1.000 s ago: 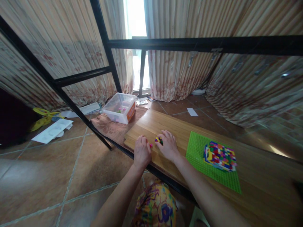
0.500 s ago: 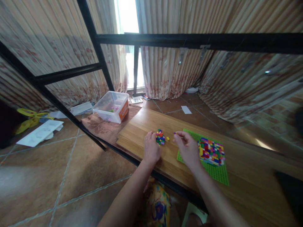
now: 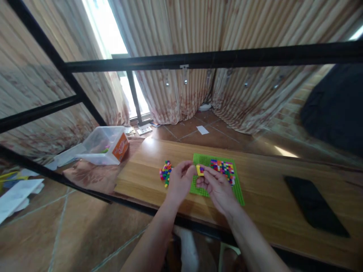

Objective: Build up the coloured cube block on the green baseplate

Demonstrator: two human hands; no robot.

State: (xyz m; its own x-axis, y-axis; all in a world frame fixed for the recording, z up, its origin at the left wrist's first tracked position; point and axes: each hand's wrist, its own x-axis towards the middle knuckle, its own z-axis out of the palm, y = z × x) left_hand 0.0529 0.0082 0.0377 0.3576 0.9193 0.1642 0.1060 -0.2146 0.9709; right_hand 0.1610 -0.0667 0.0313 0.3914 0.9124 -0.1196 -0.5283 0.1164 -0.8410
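Observation:
My left hand (image 3: 181,176) and my right hand (image 3: 218,185) meet over the left part of a green baseplate (image 3: 237,189). Between their fingertips is a small yellow toy brick (image 3: 198,172) with a purple bit against it. Both hands are closed in a pinch around it; exactly which fingers bear it is hard to make out. Partly behind my right hand, a block of multicoloured bricks (image 3: 227,170) stands on the baseplate. Loose bricks (image 3: 167,172) lie in a small pile left of my left hand.
A dark flat panel (image 3: 314,206) lies on the wooden table (image 3: 261,177) at the right. Beyond the table's left end stands a clear plastic bin (image 3: 99,155) on a brown cloth. A black metal bar (image 3: 198,62) crosses in front of the curtains.
The view has turned to the right. My hands have come together over the baseplate; my left hand has left the loose pile. A yellow brick now shows between them.

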